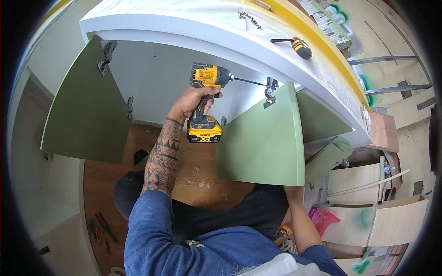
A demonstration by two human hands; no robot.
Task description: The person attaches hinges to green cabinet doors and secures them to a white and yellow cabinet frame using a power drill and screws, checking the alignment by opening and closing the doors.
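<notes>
My left hand is closed around the handle of a yellow and black impact driver. Its long bit points right, with the tip at the upper hinge joining a green cabinet door to the white cabinet. That door stands swung out from the cabinet. At its lower edge, my right hand goes out of sight behind the panel; its fingers are hidden. Another green door hangs open at the left, with an upper hinge and a lower hinge.
On the white cabinet top lie a tape measure and loose hinge parts. Pliers and other hand tools rest on the wooden floor at the left. Wooden drawer boxes and a pink plastic bag are at the right.
</notes>
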